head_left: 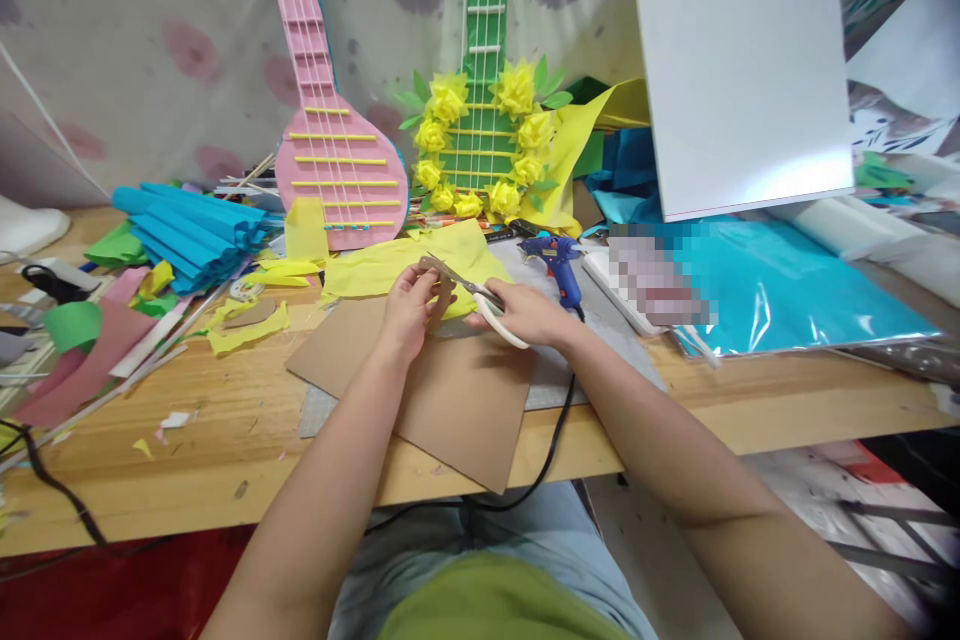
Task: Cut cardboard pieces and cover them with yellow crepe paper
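Bright, fairly even light covers the table [247, 445]. Glare marks the blue plastic [795, 295] and the white board [742, 70]. The right-hand corners blur and darken; blocky pixels mask one patch.

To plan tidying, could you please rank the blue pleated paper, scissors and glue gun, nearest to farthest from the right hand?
1. Scissors, held in the right hand
2. Glue gun, just beyond it
3. Blue pleated paper, far left
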Tool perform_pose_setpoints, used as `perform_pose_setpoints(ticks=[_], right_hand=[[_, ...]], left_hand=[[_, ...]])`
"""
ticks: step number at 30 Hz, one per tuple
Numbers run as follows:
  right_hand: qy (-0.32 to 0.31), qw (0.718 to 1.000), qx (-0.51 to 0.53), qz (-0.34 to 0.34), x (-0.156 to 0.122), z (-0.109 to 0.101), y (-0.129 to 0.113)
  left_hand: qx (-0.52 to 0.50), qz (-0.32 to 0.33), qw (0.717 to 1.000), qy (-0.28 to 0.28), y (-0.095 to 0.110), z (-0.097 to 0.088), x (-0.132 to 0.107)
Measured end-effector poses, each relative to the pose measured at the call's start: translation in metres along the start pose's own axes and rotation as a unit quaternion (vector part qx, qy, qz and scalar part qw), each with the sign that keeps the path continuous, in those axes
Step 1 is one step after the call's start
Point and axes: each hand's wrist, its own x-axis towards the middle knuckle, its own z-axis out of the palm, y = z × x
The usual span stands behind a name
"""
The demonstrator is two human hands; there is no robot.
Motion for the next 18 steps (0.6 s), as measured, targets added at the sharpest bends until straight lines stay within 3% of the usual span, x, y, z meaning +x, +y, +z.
perform_pose_setpoints(ticks=[12, 18], right_hand=[[0.009, 1.000, -0.015, -0.004, -0.006, 0.001, -0.007], [0.019, 1.000, -0.007, 0.003, -0.007, 0.000, -0.011]], left_hand=[[0.052, 0.003, 0.995, -0.080, -0.003, -0.006, 0.002], [0.052, 0.010, 0.995, -0.087, -0.001, -0.005, 0.000]])
